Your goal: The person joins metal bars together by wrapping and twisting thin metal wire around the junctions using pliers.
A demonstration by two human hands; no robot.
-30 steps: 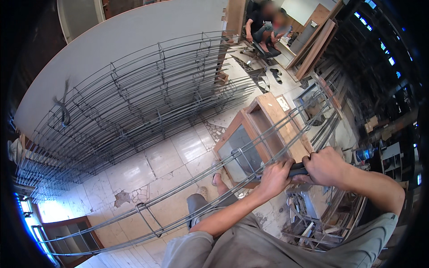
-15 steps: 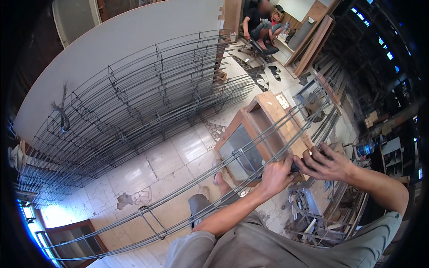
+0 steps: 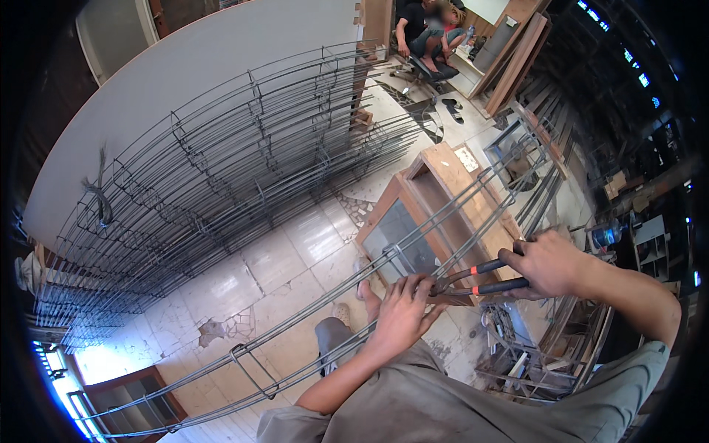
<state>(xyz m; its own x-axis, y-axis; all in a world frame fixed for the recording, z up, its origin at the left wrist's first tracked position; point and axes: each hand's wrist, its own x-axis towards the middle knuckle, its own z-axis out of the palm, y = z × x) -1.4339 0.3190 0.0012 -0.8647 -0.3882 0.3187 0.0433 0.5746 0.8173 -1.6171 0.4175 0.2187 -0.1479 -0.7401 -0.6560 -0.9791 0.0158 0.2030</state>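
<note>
My right hand [image 3: 545, 264] grips the dark handles of pincers [image 3: 501, 287], which have orange bands and stand spread apart. Their jaws are at the lower bars of a long, narrow rebar cage [image 3: 310, 317] that runs diagonally in front of me. Close by the jaws, my left hand [image 3: 399, 314] has its fingers curled over the lower bars, thumb pointing toward the pincers. Whether it also pinches a wire there is hidden. A rectangular stirrup [image 3: 255, 373] rings the cage's bars left of my hand.
A large stack of rebar cages [image 3: 221, 162] leans along a white panel [image 3: 185, 74], a wire bundle [image 3: 102, 199] hanging on it. Beneath the cage's far part is a wooden cabinet [image 3: 436, 173]. Someone sits on an office chair [image 3: 436, 70] at the back. Scrap metal [image 3: 509, 354] lies right.
My left hand has moved left and down along the bars, away from my right hand. My right hand has drawn back slightly, and the pincers in it now show plainly with handles apart.
</note>
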